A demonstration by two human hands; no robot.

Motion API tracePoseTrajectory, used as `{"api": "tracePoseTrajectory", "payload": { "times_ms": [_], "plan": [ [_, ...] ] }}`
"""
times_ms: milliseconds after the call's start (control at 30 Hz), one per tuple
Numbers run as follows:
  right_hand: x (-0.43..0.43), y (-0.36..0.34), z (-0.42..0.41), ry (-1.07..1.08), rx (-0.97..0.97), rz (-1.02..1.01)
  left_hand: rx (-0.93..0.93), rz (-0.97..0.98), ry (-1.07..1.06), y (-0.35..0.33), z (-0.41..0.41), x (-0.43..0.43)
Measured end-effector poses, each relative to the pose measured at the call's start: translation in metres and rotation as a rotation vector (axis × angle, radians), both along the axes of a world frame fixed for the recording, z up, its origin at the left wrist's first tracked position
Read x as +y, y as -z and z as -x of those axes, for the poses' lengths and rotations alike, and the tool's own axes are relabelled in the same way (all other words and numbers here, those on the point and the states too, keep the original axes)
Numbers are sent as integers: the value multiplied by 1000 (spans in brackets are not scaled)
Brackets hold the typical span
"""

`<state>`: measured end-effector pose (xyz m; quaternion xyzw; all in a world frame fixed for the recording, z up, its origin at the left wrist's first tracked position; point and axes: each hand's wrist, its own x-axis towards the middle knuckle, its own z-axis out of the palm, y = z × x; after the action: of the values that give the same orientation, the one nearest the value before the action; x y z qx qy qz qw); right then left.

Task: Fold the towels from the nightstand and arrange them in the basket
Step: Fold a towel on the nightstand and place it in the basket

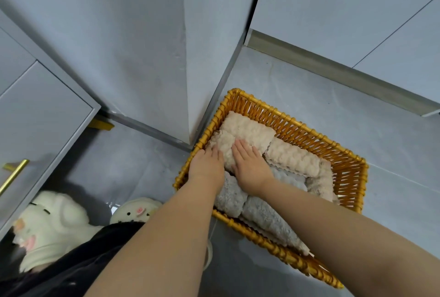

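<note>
1. The right hand (250,164) is lying flat with fingers straight and together, pressing down on a folded beige towel (247,130). It is grasping nothing.
2. The left hand (206,165) is resting on the same towel's left edge, just inside the basket wall, with fingers extended rather than curled. Whether its fingertips are tucking down beside the towel cannot be told.
3. This towel is sitting in the far left corner of a wicker basket (312,131), which is standing on the grey floor (357,87) beside a wall corner.
4. A second beige towel (292,160) is lying against it on the right. Folded grey towels (229,198) are filling the near side, under the forearms.
5. The towels are looking plush, light and very soft, so a fold is likely to spring open if lifted by one corner. Flat palms on top, or fingers slid under the folded edge at both ends, seem the safest hold.
6. A grey nightstand (42,111) with a gold handle (14,173) is standing at the left, with cream plush slippers (47,220) below it.
</note>
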<state>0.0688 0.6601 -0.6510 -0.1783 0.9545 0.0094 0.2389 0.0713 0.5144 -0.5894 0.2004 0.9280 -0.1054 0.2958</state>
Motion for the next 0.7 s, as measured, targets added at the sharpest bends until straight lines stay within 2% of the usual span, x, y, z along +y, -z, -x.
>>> {"api": "tracePoseTrajectory", "payload": {
  "times_ms": [67, 133, 200, 267, 300, 400, 467, 567, 700],
  "plan": [
    [1, -5, 9, 18, -34, 72, -3, -10, -54, -1, 3, 4],
    [8, -13, 13, 43, 28, 229, -12, -4, -91, -3, 5, 8],
    [20, -22, 12, 59, 242, 344, -17, 12, -106, -6, 6, 13],
    [37, -30, 11, 190, 460, 337, 24, -6, -112, -8, 6, 17],
    [46, -32, 11, 294, 490, 289, 60, -28, -105, -10, 6, 19],
    [75, -27, 12, 502, 389, 106, 151, -86, -20, -13, 9, 28],
    [85, -18, 10, 541, 245, 101, 119, -121, 9, -7, 9, 31],
    [87, -6, 10, 439, 54, 145, -25, -137, -3, 7, 8, 33],
    [86, 0, 19, 392, -74, 191, -113, -113, -6, 14, 17, 30]
  ]
}}
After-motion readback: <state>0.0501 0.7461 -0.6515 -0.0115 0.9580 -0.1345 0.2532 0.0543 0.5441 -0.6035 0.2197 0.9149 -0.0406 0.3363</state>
